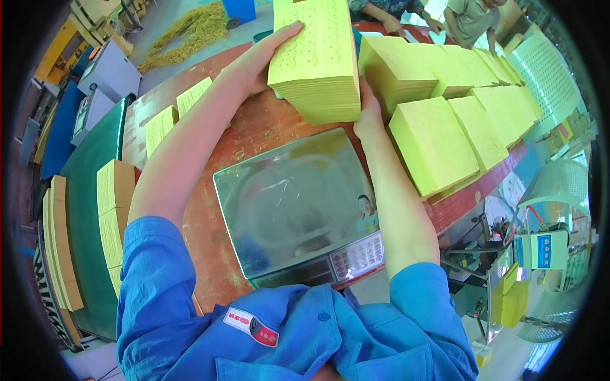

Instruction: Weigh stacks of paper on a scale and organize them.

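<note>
Both hands (254, 63) (367, 114) clamp yellow paper stack (318, 63) above scale (292, 197); right fingers seemingly curled behind.

Single head-worn fisheye view looked steeply down from close above; faced the scale (298, 203) on the red table (254, 127); forearms entered from the near edge.

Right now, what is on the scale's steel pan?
The pan of the scale carries nothing, only reflections. Both hands, left and right, grip the yellow stack beyond it. Whatever lies under that stack is hidden.
</note>
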`<move>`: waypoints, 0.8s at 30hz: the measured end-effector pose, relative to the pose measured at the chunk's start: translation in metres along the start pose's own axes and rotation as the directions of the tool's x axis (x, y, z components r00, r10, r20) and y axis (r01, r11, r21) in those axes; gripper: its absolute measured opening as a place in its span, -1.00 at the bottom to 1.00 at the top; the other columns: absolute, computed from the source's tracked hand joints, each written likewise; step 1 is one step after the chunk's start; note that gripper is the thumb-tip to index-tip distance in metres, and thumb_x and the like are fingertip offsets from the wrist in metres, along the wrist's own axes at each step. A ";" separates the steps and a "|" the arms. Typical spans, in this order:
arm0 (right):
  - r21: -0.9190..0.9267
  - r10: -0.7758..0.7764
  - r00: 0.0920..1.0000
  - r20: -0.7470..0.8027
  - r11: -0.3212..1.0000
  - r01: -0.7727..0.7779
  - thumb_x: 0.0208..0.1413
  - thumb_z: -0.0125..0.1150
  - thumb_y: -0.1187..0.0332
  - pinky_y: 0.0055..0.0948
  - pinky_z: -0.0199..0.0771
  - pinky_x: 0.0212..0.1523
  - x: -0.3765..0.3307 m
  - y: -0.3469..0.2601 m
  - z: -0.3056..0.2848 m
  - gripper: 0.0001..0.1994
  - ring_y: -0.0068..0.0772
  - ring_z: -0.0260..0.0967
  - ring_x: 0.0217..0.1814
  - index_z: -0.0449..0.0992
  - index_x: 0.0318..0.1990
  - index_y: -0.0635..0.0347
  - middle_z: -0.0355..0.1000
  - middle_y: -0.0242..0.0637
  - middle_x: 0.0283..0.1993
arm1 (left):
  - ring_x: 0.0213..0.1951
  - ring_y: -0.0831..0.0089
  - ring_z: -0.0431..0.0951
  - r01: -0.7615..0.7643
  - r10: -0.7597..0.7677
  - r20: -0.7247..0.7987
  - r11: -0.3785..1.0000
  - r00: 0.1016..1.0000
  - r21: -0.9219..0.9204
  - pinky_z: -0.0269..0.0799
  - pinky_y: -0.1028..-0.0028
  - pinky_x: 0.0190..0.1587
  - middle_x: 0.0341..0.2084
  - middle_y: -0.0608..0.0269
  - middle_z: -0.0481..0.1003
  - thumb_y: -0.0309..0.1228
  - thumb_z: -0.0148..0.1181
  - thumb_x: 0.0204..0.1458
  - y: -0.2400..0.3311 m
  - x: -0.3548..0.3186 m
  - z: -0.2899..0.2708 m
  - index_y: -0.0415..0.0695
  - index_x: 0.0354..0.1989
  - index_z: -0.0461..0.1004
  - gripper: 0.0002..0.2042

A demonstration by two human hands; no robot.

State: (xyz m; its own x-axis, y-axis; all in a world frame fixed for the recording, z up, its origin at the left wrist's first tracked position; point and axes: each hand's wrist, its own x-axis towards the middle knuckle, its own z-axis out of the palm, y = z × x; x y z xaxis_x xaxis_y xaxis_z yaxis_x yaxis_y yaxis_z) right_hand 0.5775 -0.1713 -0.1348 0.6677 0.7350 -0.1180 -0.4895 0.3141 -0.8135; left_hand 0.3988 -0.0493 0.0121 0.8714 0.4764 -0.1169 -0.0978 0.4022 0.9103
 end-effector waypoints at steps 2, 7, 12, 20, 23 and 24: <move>0.020 -0.005 1.000 0.012 1.000 0.005 0.18 0.06 0.03 -0.47 0.36 -0.02 -0.002 0.005 -0.001 -0.50 -0.39 0.37 0.04 0.39 0.13 0.19 0.43 -0.24 0.06 | 0.00 0.42 0.50 0.022 -0.022 0.030 1.000 0.999 -0.009 0.41 0.42 0.06 0.03 0.16 0.46 -0.05 0.12 0.10 -0.005 0.007 0.001 -0.20 0.15 0.31 -0.44; -0.011 0.065 0.996 -0.059 0.998 -0.065 0.22 -0.03 0.03 -0.43 0.34 0.03 -0.012 0.002 -0.015 -0.55 -0.38 0.35 0.09 0.41 0.11 0.11 0.43 -0.30 0.07 | 0.05 0.39 0.46 0.036 -0.033 -0.031 0.994 0.999 0.104 0.36 0.39 0.11 0.05 0.13 0.43 -0.02 0.15 0.08 -0.024 0.008 0.012 -0.20 0.16 0.29 -0.41; -0.048 0.065 0.994 -0.083 0.996 -0.069 0.24 -0.07 0.03 -0.39 0.35 0.04 -0.022 -0.001 -0.018 -0.56 -0.38 0.35 0.09 0.40 0.12 0.10 0.43 -0.28 0.06 | 0.07 0.39 0.44 0.066 -0.067 0.010 0.997 0.998 0.043 0.33 0.38 0.13 0.06 0.13 0.42 -0.02 0.18 0.05 -0.026 0.003 0.022 -0.19 0.17 0.28 -0.38; 0.125 0.045 0.992 -0.117 0.992 -0.031 0.25 -0.10 0.07 -0.33 0.38 0.06 -0.022 0.006 -0.013 -0.58 -0.35 0.35 0.11 0.39 0.12 0.12 0.43 -0.27 0.07 | 0.01 0.40 0.49 0.107 -0.115 0.062 0.988 0.991 0.110 0.37 0.40 0.09 0.01 0.15 0.46 -0.03 0.19 0.05 -0.013 0.009 0.025 -0.22 0.13 0.31 -0.40; 0.162 -0.058 0.998 0.002 0.985 0.057 0.28 -0.17 0.13 -0.39 0.33 0.13 -0.037 -0.020 0.017 -0.60 -0.33 0.35 0.14 0.38 0.10 0.18 0.40 -0.27 0.11 | -0.03 0.41 0.52 0.031 -0.058 0.126 0.978 0.990 0.206 0.43 0.40 0.03 -0.01 0.13 0.48 -0.04 0.16 0.07 0.013 -0.003 0.027 -0.24 0.10 0.34 -0.43; 0.156 -0.088 0.995 0.050 0.985 0.079 0.29 -0.18 0.15 -0.38 0.34 0.12 -0.039 -0.024 0.020 -0.62 -0.35 0.34 0.14 0.38 0.09 0.18 0.41 -0.26 0.09 | -0.06 0.35 0.53 -0.029 0.001 0.106 0.964 0.994 0.263 0.46 0.39 -0.03 -0.07 0.12 0.50 -0.06 0.12 0.10 0.025 -0.013 0.030 -0.20 0.08 0.37 -0.50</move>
State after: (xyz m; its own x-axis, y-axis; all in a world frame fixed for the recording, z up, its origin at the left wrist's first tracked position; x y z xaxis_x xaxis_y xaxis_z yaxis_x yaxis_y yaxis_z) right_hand 0.5517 -0.1955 -0.0996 0.6793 0.7337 -0.0171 -0.5165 0.4614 -0.7213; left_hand 0.3997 -0.0685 0.0482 0.9176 0.3908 -0.0731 0.0066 0.1688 0.9856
